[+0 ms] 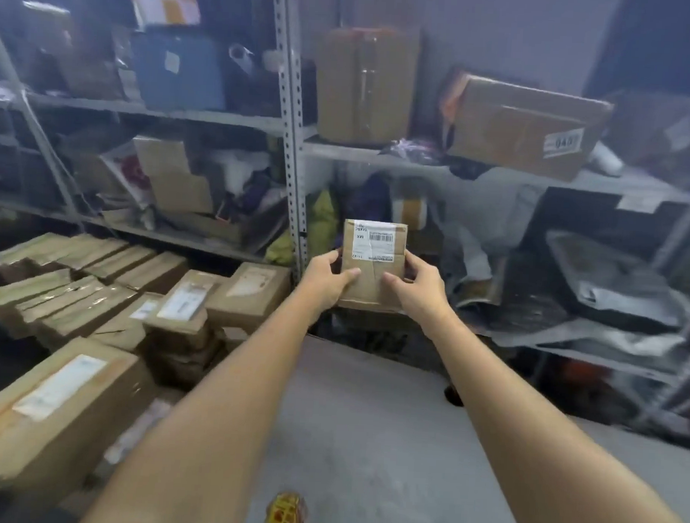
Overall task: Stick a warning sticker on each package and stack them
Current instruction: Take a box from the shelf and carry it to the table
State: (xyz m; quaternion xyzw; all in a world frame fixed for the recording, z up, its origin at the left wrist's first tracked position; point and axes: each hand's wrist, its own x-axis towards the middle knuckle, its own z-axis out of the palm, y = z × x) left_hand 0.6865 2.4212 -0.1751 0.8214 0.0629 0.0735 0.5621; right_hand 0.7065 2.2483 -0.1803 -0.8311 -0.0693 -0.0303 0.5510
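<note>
You hold the package [373, 262] in the air just right of the perforated shelf post [292, 138], level with the post's foot. It is a small, flat, roughly square parcel of brown cardboard, creased across its lower half, its broad face turned towards you. A white label [378, 239] with a barcode and the letters "MX" covers the upper half of that face.

Your left grip [326, 276] clasps the package's left edge and your right grip [418, 285] its right edge. Both thumbs lie on the front face and the fingers curl round the sides.

Right of the post, the upper shelf [420, 159] carries a tall brown box [366, 82] standing upright. Farther from the post on that shelf is a tilted carton [522, 126] with a label reading "940". On the lower shelf, well right of the post, lie grey mailer bags [613, 299] in a loose heap.

Left of the post, the shelves hold a blue box [177, 72] and blurred cardboard and wrapping.

Below and left of the post, taped brown boxes [94, 288] stand packed together in rows. A larger box [48, 397] with a white label sits nearest you.

On the grey surface [367, 422] far below the post lies a red-and-yellow item [286, 514], too blurred to read.
</note>
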